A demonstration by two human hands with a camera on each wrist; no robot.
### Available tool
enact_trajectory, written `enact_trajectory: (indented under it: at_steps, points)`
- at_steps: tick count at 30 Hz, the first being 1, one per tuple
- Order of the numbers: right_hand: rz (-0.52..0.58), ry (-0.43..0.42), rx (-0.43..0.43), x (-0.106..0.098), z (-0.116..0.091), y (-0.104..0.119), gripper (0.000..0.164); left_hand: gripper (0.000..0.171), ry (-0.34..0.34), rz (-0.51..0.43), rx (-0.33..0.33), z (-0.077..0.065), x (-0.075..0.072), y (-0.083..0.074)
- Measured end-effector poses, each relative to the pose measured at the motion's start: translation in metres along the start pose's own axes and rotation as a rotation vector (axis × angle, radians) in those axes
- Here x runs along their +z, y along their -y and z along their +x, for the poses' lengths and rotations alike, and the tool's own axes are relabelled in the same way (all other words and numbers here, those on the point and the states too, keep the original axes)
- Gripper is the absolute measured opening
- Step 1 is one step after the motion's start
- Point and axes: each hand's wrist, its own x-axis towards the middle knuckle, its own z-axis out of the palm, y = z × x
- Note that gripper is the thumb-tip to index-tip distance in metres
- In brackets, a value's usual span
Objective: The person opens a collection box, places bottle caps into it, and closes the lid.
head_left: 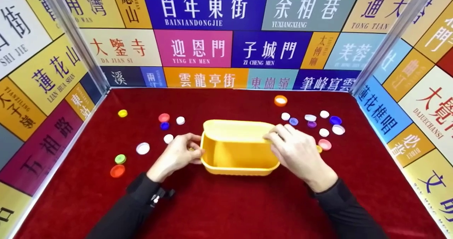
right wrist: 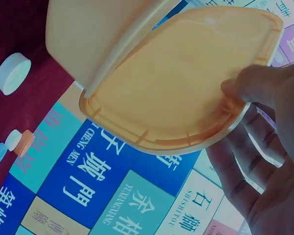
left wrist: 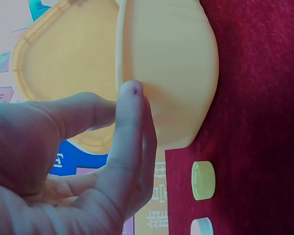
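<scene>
A yellow oblong box [head_left: 240, 171] stands in the middle of the red cloth, its inside facing up in the head view. My left hand [head_left: 182, 150] pinches the rim at its left end; the left wrist view shows fingertips against the outer wall [left wrist: 171, 73]. Over the back part of the opening is the yellow lid [head_left: 237, 130], tilted up and leaving the front uncovered. My right hand [head_left: 295, 150] grips the lid's right end. In the right wrist view, the thumb lies on the lid's inner face [right wrist: 171, 83] and the other fingers are behind it.
Bottle caps lie scattered on both sides: a red cap [head_left: 117, 170], a green cap [head_left: 120, 159] and others at left. At right are a pink cap [head_left: 324, 144], a blue cap [head_left: 335, 120] and several more. An orange cap [head_left: 280, 100] sits near the printed back wall [head_left: 198, 49].
</scene>
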Motion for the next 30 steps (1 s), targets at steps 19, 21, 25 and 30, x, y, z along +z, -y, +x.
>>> enact_trajectory:
  at_steps: [19,21,25,30]
  points:
    - [0.182,-0.03,0.288,0.016,0.005,-0.041,0.022,0.047,-0.002,0.008,0.0,0.0,0.001,0.003]
    - [0.212,-0.045,0.324,0.021,0.009,-0.047,0.019,0.047,-0.004,0.009,-0.002,0.0,0.001,0.002]
    - [0.295,-0.074,0.398,0.033,0.019,-0.062,0.016,0.048,-0.006,0.012,-0.006,0.001,0.001,0.001]
    - [0.39,-0.059,0.548,0.049,0.032,-0.082,0.019,0.047,-0.014,0.023,-0.006,0.001,0.002,-0.001]
